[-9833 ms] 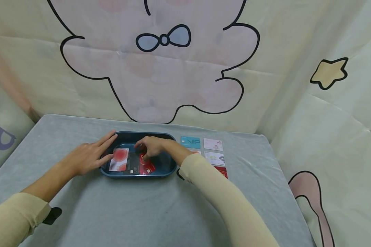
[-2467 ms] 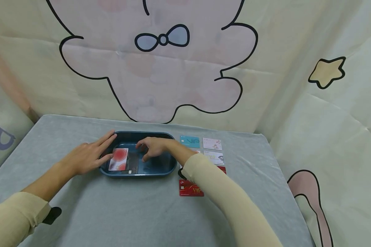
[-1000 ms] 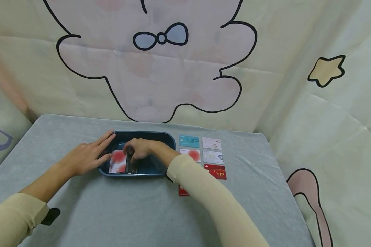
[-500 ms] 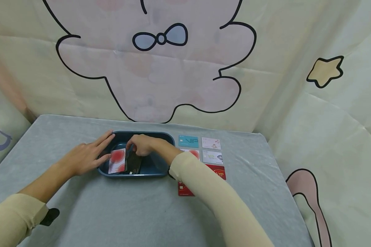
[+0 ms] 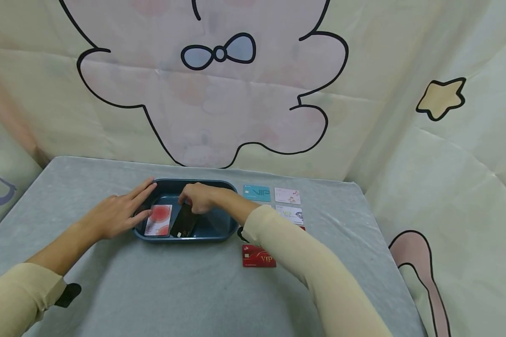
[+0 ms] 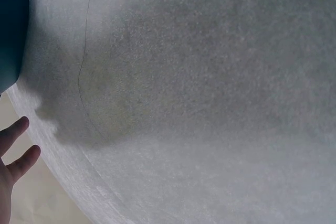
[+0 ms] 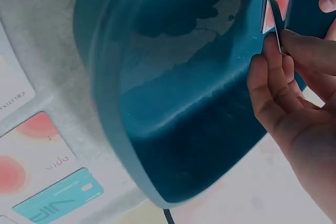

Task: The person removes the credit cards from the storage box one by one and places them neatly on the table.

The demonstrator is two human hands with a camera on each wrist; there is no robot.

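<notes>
My right hand (image 5: 200,199) reaches into the blue tray (image 5: 215,239) and pinches a black card (image 5: 183,224) by its far end. Seen from the right wrist, thumb and fingers of the right hand (image 7: 294,87) hold that black card (image 7: 276,18) edge-on, tilted up. A white card with red circles (image 5: 158,221) lies at the tray's left end, just left of the black one. My left hand (image 5: 115,213) rests at the tray's left rim with its fingers stretched out. In the left wrist view only part of the left hand (image 6: 10,166) shows.
Right of the tray, cards lie in rows: a teal VIP card (image 5: 256,193), a white floral card (image 5: 287,195), a white VIP card (image 5: 290,214) and a red VIP card (image 5: 258,256). My right sleeve (image 5: 295,257) covers others. A patterned cloth wall (image 5: 253,117) stands behind the table.
The red card once in the tray is gone from it, and a red VIP card has appeared on the table. My right hand has taken the black card and tilted it up, shifting slightly right.
</notes>
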